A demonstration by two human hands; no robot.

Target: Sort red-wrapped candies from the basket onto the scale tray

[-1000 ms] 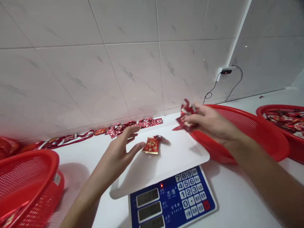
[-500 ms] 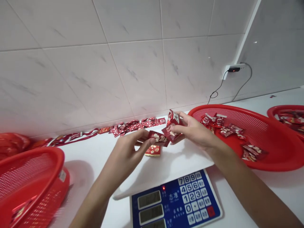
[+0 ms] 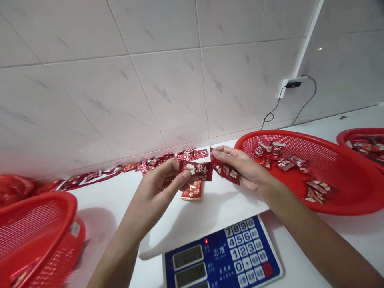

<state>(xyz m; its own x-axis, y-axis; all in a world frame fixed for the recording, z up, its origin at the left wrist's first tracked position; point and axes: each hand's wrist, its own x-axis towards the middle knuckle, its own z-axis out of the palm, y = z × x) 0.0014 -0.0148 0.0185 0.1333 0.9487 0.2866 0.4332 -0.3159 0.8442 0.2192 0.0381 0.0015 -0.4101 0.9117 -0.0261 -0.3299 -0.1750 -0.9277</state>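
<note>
One blue-faced electronic scale (image 3: 216,266) with flat square keys stands nearest on a smooth white table (image 3: 102,188); two grey display windows show, plus part of a third. Left of the scale is one round basket of red perforated plastic (image 3: 70,200), with wrapped pieces inside, too cut off to count. The scale carries one white, shallow, smooth tray (image 3: 231,210), and on it lies a bright red packet with gold flowers and a gold edge (image 3: 192,194).

Above the scale's tray are two bare hands. The left hand (image 3: 165,182) pinches one dark red, glossy, flat rectangular packet (image 3: 201,172) between thumb and fingers. The right hand (image 3: 243,170) has its fingers curled round a similar maroon packet (image 3: 231,174); whether it holds more cannot be told.

Right of the scale sits a wide oval red mesh basket (image 3: 357,196) with about eight crinkled packets (image 3: 291,162); farther right, a second red basket (image 3: 343,140) is heaped with too many to count. Behind the scale, a row of patterned red packets (image 3: 162,160) lines one glossy, grey-veined tiled wall (image 3: 162,96), which bears one white socket (image 3: 281,91) with one black plug (image 3: 294,85).
</note>
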